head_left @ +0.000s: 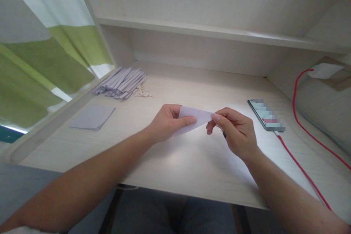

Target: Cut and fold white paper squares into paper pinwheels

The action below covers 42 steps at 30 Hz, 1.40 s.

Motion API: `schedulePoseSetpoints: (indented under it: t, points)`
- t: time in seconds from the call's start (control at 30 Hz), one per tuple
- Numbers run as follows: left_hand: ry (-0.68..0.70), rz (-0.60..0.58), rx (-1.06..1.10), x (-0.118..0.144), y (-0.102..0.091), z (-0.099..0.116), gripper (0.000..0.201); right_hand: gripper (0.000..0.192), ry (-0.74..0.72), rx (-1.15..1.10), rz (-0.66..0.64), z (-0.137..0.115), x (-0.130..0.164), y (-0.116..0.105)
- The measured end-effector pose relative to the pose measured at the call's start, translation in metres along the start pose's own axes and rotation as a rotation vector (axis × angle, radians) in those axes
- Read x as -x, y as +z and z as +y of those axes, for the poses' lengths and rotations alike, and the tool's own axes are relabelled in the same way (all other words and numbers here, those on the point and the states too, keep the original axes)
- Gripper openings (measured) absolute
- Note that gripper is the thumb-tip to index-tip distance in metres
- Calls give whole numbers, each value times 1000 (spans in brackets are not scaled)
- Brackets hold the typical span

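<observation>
A pale lilac piece of paper (201,117) is stretched between my two hands above the desk, tapering to a point at its right end. My left hand (171,122) grips its wide end, thumb lying across the front and fingers behind. At the narrow tip, my right hand (236,129) pinches the paper between thumb and forefinger. A small dark object (224,134) shows beside the right palm; its kind is hidden. To the left lies a short stack of lilac sheets (91,117), and behind it a pile of thin rolled paper sticks (122,82).
Beside the paper sticks lies a small heap of pale rubber bands or string (142,91). A phone (265,115) rests at the right, with a red cable (301,170) running from it. A shelf (205,31) spans the back, and a curtain (55,55) hangs at the left.
</observation>
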<state>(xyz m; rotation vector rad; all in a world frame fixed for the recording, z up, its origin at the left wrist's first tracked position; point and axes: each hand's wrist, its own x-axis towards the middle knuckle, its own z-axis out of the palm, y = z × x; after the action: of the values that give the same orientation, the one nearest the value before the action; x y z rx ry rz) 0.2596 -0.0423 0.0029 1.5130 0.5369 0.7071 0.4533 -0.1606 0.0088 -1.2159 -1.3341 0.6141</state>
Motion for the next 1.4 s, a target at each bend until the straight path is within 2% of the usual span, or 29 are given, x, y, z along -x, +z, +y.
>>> schedulePoseSetpoints:
  t: [0.17,0.37,0.67,0.83,1.0,1.4]
  points:
    - [-17,-83,38,1,2,-3,33,22,16,-63,70,0,-4,0]
    - [28,-48,28,2,5,-3,32,30,64,76,-38,3,-2,2]
    - [11,-119,46,1,4,-3,34,32,62,103,-74,4,-1,0]
    - [104,-53,-8,-1,3,-1,41,31,85,38,-81,6,-2,-2]
    - [131,6,-42,-1,5,4,43,28,82,55,-122,10,-3,-1]
    - [147,7,-116,-3,2,-3,40,32,77,65,-98,7,-3,2]
